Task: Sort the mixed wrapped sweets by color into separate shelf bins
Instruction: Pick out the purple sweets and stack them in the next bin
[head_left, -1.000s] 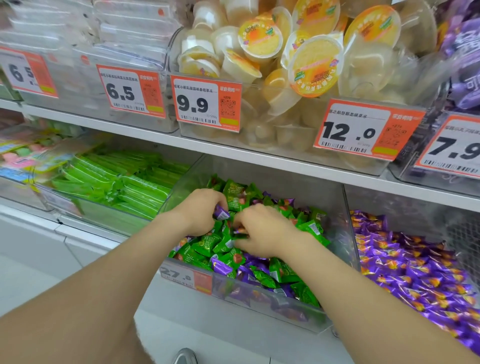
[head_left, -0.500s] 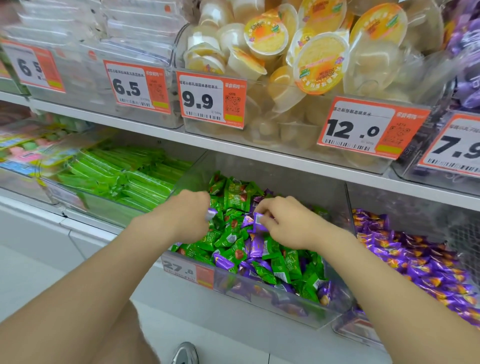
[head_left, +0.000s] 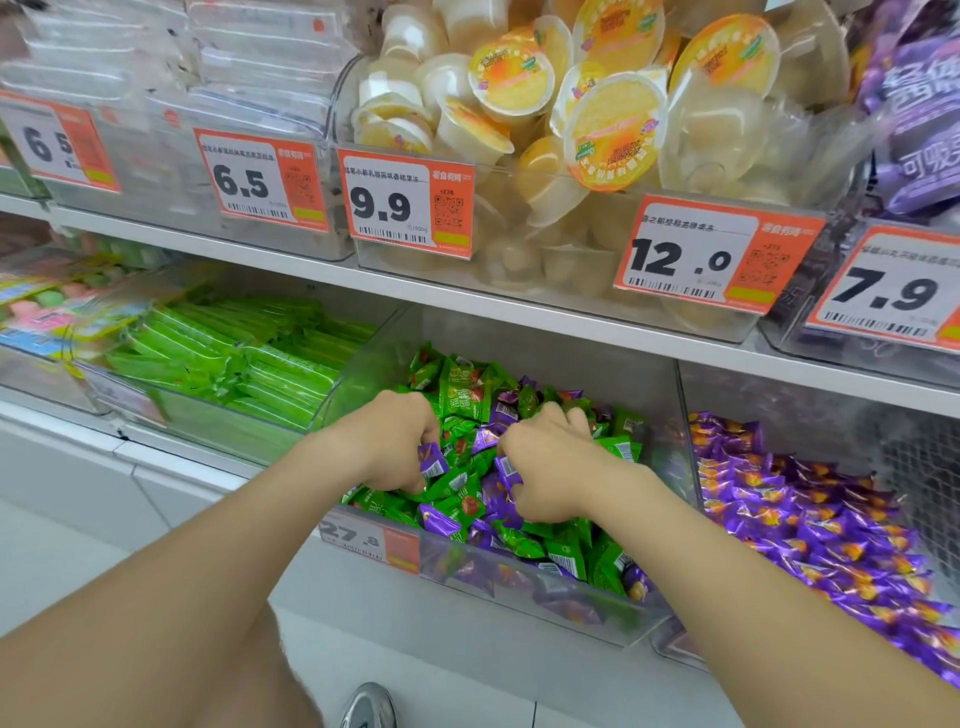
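A clear middle bin (head_left: 524, 582) on the lower shelf holds mixed green sweets (head_left: 460, 382) and purple sweets (head_left: 441, 519). Both hands are down in this pile. My left hand (head_left: 389, 441) has its fingers curled round purple sweets, one sticking out below its fingers (head_left: 432, 461). My right hand (head_left: 550, 467) pinches a purple sweet (head_left: 506, 475) near its thumb, with its fingers curled into the pile. The bin to the right (head_left: 691, 467) holds only purple sweets (head_left: 810, 519).
Left of the mixed bin stands a bin of long green packets (head_left: 234, 358). The upper shelf carries bins of jelly cups (head_left: 597, 114) and price tags (head_left: 405, 202). The shelf edge (head_left: 519, 306) runs just above my hands. A shoe (head_left: 369, 706) shows on the floor.
Both hands have dropped a little lower into the pile and come closer together. My left hand now shows a purple sweet under its fingers.
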